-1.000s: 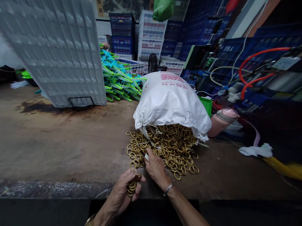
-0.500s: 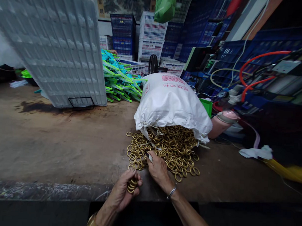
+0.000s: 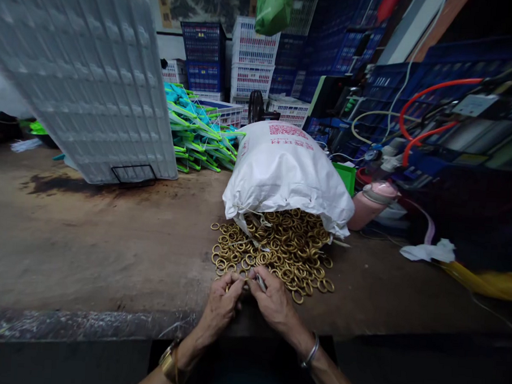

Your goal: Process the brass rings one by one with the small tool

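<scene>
In front of a heap of brass-coloured rings (image 3: pixel 294 247), my two hands nearly touch at the fingertips. My left hand (image 3: pixel 220 308) is closed on rings, mostly hidden by its fingers. Between thumb and fingers, my right hand (image 3: pixel 274 306) grips a small slim tool with a pale handle (image 3: pixel 260 281); its exact kind is unclear. One ring seems to sit between the fingertips of both hands. The heap spills from the mouth of a white woven sack (image 3: pixel 286 173) with red print, lying on its side.
The wooden table (image 3: pixel 109 248) holds a ribbed grey panel (image 3: pixel 91 88) standing tilted at left. Green and blue plastic pieces (image 3: pixel 201 136) lie behind it. Right of the sack are a pink bottle (image 3: pixel 373 204), a white tissue (image 3: pixel 429 250) and red hoses (image 3: pixel 412 102). Stacked crates (image 3: pixel 253 56) stand behind.
My right hand has drawn back from the heap towards my left hand, which has moved slightly up and turned. The fingertips now meet, and the rings in my left hand are more hidden.
</scene>
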`<action>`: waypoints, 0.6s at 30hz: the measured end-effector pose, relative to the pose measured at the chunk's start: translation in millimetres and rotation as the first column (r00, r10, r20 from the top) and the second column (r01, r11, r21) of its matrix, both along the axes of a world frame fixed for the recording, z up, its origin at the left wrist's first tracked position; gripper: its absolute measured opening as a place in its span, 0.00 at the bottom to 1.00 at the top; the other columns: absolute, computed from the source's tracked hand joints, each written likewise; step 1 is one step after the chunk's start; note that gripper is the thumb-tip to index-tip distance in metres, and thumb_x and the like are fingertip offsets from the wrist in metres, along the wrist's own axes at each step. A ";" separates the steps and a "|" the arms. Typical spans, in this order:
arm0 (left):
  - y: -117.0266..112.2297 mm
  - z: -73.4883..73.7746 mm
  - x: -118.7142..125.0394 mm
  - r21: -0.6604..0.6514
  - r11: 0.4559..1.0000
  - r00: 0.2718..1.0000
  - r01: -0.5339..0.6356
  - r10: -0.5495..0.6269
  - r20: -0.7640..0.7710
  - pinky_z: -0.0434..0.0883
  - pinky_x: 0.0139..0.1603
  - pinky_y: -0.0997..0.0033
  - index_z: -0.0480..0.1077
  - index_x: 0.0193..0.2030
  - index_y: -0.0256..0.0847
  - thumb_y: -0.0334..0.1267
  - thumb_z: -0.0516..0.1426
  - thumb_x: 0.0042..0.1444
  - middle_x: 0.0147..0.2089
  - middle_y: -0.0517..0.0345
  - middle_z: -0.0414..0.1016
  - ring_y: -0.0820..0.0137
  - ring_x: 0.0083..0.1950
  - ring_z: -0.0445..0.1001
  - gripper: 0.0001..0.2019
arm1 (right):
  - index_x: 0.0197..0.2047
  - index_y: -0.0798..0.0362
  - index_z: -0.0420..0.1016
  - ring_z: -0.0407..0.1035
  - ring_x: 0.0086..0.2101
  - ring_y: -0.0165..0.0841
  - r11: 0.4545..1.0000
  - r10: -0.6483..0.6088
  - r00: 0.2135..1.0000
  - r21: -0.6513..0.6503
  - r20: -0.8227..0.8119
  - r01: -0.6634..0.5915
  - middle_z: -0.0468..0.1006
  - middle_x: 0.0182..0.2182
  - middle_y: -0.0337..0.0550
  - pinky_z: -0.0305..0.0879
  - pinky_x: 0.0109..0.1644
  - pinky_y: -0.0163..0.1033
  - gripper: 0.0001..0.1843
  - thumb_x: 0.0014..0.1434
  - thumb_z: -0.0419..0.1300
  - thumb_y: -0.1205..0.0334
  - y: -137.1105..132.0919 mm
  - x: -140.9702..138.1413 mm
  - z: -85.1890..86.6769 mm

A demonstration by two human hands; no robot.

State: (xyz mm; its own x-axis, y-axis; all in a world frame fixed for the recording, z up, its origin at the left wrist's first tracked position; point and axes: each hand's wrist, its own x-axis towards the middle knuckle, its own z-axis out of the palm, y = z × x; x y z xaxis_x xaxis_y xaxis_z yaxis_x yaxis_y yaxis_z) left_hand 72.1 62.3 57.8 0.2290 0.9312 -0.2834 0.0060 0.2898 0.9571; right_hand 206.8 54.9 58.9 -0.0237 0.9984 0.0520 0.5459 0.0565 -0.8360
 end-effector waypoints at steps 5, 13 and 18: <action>-4.3 -1.1 2.1 -0.022 0.999 0.999 -0.045 0.046 0.027 0.51 0.16 0.80 0.64 0.26 0.40 0.50 0.54 0.49 0.15 0.69 0.59 0.80 0.14 0.53 0.15 | 0.28 0.52 0.61 0.52 0.17 0.23 0.969 -0.138 0.923 -0.242 -0.360 0.051 0.58 0.17 0.29 0.51 0.21 0.29 0.15 0.54 0.50 0.49 -1.0 -2.5 -8.0; -7.7 1.6 9.4 -0.018 0.998 0.993 0.054 -0.052 0.106 0.54 0.17 0.81 0.66 0.26 0.38 0.49 0.56 0.48 0.23 0.61 0.67 0.79 0.19 0.60 0.14 | 0.28 0.51 0.57 0.42 0.12 0.18 0.879 -0.281 0.699 -0.469 -0.657 -0.088 0.60 0.17 0.27 0.39 0.14 0.27 0.19 0.51 0.53 0.43 -7.3 -5.0 -14.2; -6.0 -6.2 8.2 -0.042 0.993 0.992 0.112 -0.109 0.065 0.53 0.15 0.81 0.65 0.28 0.38 0.50 0.55 0.49 0.20 0.65 0.63 0.81 0.17 0.59 0.15 | 0.24 0.53 0.61 0.51 0.18 0.22 0.949 -0.211 0.880 -0.306 -0.425 0.080 0.60 0.17 0.30 0.50 0.21 0.29 0.14 0.48 0.55 0.51 -2.5 0.9 -19.6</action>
